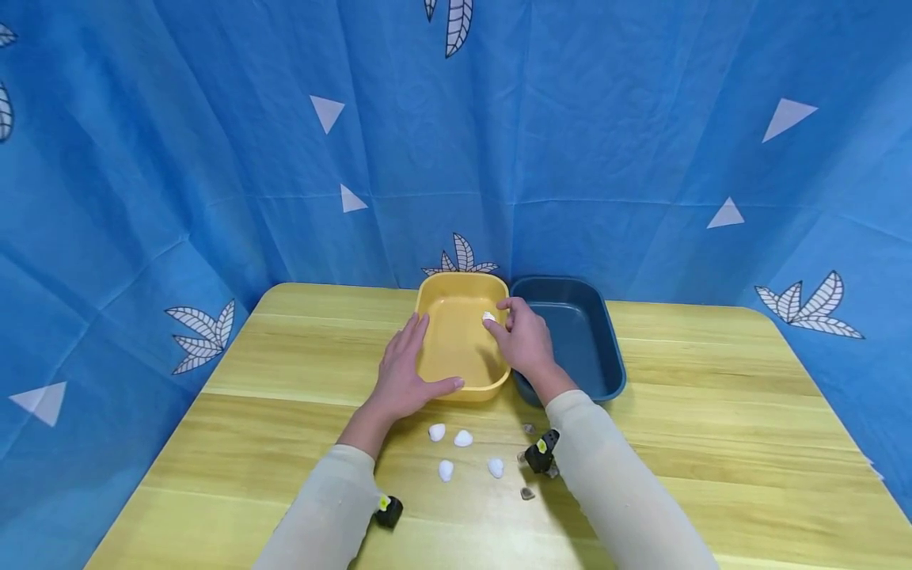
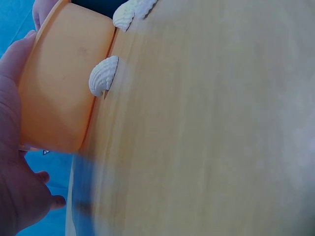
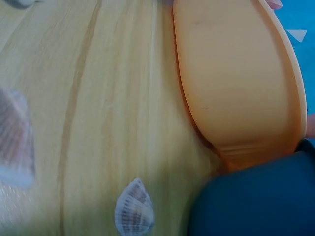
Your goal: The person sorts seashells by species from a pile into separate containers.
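White shell (image 1: 488,317), held: located inside the outline of the yellow tray (image 1: 456,340), near that tray's right wall. Height above the tray floor cannot be told. The shell is too small and too covered by fingers for its pointing direction or long axis to be read.

Right hand (image 1: 527,336): thumb and index finger pinch the white shell. Left hand (image 1: 400,380): not gripping; fingers extended along the left rim of the yellow tray, thumb at the near rim.

Containers, two: the yellow tray and, just beside it on the right, the dark blue tray (image 1: 577,340). The long axis of each runs from near edge to far edge of the table (image 1: 712,412). The right hand and forearm hide part of the dark blue tray; contents there cannot be told.

Loose shells on the table, near side of the trays: four white loose shells (image 1: 463,438); at least four brown shells (image 1: 527,493), some partly hidden by the right wrist camera (image 1: 541,453).
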Demonstrator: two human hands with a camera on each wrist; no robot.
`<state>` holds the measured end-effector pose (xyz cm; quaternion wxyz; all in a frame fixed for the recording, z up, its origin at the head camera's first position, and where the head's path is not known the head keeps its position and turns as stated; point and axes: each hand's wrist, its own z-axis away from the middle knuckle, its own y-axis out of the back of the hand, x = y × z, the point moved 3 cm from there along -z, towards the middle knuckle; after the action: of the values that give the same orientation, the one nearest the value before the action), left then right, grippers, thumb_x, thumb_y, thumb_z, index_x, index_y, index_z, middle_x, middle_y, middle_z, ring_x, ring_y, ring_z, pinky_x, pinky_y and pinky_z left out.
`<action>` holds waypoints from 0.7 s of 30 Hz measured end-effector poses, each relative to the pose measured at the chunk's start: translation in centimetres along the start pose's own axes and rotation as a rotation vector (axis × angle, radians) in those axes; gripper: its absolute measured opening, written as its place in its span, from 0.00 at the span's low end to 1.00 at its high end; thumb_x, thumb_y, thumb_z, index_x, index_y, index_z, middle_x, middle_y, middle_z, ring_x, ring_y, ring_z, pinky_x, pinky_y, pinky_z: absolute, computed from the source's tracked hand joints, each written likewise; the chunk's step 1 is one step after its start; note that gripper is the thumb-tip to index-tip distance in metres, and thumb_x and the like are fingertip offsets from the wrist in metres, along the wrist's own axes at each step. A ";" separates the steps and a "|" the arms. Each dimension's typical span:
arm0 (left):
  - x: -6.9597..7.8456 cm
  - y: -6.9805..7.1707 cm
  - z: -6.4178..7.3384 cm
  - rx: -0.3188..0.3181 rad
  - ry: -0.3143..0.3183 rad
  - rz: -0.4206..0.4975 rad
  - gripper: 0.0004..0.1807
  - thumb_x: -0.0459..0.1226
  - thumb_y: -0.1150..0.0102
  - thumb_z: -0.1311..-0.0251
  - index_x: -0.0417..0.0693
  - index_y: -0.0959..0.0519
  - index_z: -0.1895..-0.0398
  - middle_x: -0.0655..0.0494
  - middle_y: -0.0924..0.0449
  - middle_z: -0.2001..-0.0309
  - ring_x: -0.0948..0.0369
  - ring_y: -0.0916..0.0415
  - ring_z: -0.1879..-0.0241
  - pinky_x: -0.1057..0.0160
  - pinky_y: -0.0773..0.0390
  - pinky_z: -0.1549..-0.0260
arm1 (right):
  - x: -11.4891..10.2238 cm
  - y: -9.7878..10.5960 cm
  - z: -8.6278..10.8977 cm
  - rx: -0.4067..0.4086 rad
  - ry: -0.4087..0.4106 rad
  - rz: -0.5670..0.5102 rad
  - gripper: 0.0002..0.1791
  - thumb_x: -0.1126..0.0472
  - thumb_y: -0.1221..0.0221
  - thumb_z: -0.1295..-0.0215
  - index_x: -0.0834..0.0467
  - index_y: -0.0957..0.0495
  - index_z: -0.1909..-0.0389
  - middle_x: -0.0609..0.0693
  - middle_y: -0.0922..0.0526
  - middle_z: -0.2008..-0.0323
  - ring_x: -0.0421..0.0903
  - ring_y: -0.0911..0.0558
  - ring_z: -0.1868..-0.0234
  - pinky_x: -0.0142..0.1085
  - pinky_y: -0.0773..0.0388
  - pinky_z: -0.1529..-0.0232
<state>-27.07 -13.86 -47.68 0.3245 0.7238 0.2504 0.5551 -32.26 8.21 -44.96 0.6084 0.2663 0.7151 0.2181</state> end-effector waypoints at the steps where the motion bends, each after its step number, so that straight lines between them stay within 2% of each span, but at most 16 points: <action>1: 0.0 0.0 0.0 0.001 0.001 -0.003 0.67 0.71 0.33 0.56 0.61 0.59 0.18 0.62 0.66 0.20 0.42 0.62 0.24 0.36 0.58 0.32 | -0.1 0.1 0.0 0.003 0.003 -0.004 0.21 0.49 0.36 0.31 0.57 0.27 0.46 0.52 0.30 0.71 0.50 0.28 0.71 0.40 0.29 0.71; 10: 0.3 0.0 0.1 -0.004 -0.005 0.012 0.66 0.70 0.33 0.55 0.59 0.58 0.18 0.60 0.65 0.20 0.41 0.62 0.24 0.34 0.58 0.33 | -0.8 1.4 0.6 0.037 0.024 -0.039 0.24 0.50 0.34 0.34 0.59 0.26 0.45 0.52 0.31 0.73 0.51 0.29 0.75 0.40 0.31 0.74; 21: 0.2 0.1 0.1 0.000 0.007 0.010 0.67 0.70 0.32 0.56 0.59 0.57 0.18 0.58 0.65 0.19 0.41 0.63 0.24 0.34 0.58 0.33 | -2.3 3.6 2.9 0.057 0.072 -0.041 0.25 0.51 0.30 0.37 0.56 0.26 0.45 0.52 0.32 0.75 0.51 0.32 0.77 0.41 0.35 0.76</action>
<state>-26.96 -13.76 -47.48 0.3208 0.7231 0.2481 0.5592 -28.70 9.44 -41.39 0.5790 0.2608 0.7476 0.1946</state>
